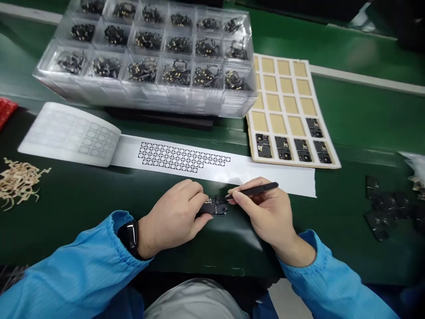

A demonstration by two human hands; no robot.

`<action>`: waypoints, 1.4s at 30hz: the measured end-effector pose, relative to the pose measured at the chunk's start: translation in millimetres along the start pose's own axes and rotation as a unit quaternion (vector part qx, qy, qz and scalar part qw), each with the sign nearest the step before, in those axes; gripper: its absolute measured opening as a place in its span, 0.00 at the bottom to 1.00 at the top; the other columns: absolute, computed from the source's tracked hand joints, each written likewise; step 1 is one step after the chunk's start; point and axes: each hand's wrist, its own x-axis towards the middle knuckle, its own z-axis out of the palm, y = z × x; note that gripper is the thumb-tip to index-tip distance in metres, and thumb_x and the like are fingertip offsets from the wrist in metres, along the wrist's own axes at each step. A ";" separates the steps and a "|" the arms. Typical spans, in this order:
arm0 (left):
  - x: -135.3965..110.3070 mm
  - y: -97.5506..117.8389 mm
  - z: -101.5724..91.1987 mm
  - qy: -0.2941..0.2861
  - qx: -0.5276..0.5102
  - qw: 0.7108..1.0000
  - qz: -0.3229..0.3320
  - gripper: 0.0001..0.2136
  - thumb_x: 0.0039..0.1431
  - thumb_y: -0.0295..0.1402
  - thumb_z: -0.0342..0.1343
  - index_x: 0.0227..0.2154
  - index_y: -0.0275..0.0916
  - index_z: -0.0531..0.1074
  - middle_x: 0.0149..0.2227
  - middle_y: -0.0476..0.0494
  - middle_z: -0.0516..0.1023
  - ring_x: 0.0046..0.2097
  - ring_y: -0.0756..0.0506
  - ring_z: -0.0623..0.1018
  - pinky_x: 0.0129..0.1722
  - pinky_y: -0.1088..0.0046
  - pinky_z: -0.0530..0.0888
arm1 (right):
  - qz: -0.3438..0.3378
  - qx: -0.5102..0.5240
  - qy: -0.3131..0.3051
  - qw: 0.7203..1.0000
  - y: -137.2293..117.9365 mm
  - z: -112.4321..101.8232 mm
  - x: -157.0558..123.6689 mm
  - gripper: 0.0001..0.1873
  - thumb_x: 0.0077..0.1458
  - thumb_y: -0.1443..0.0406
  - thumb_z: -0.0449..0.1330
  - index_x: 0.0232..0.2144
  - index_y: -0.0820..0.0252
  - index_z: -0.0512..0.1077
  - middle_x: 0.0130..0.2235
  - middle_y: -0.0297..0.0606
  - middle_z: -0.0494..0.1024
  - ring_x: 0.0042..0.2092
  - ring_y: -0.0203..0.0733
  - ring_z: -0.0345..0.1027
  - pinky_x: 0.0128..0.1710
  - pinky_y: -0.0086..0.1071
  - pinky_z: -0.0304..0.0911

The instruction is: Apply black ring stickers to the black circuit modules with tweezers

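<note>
My left hand [175, 217] is closed on a small black electronic part [217, 206] with gold contacts, pinched between thumb and fingers just above the green table. Facing it from the right, my right hand [268, 212] grips slim black tweezers [255, 190], their tip at the part's right end. Whether anything is in the tip is too small to tell. Behind both hands lies a white strip [265, 175] printed with rows of small black-outlined stickers [179, 156]. Its left end curls over.
A stack of clear compartment trays [159, 95] full of black parts stands behind the strip. To its right, a white-framed tray [323, 146] holds several flat black parts. Black pieces [388, 204] lie at the right, tan scraps [20, 179] at the left.
</note>
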 end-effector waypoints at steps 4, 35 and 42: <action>2.1 6.8 -4.6 -0.005 0.002 1.000 -0.004 0.06 0.67 0.30 0.58 0.38 0.31 0.76 0.39 0.37 0.75 0.39 0.41 0.71 0.40 0.58 0.75 | 0.000 -0.052 0.020 0.998 -7.6 -3.3 -0.8 0.10 0.57 0.62 0.74 0.34 0.60 0.78 0.33 0.42 0.86 0.32 0.45 0.84 0.32 0.30 0.81; 0.6 10.3 -12.1 -0.023 -0.029 0.999 -0.020 0.04 0.67 0.28 0.56 0.39 0.33 0.74 0.40 0.38 0.73 0.40 0.40 0.71 0.39 0.58 0.75 | -0.007 -0.110 0.047 0.993 -20.5 -1.8 -2.9 0.06 0.58 0.64 0.73 0.33 0.56 0.78 0.30 0.38 0.85 0.30 0.47 0.83 0.28 0.33 0.81; -1.6 10.6 -11.8 -0.024 -0.024 0.999 -0.019 0.05 0.68 0.28 0.57 0.42 0.33 0.74 0.42 0.37 0.74 0.42 0.40 0.72 0.40 0.56 0.75 | -0.016 -0.130 0.045 0.990 -22.8 -0.3 -3.8 0.05 0.59 0.65 0.72 0.33 0.57 0.78 0.31 0.38 0.85 0.30 0.45 0.83 0.28 0.32 0.80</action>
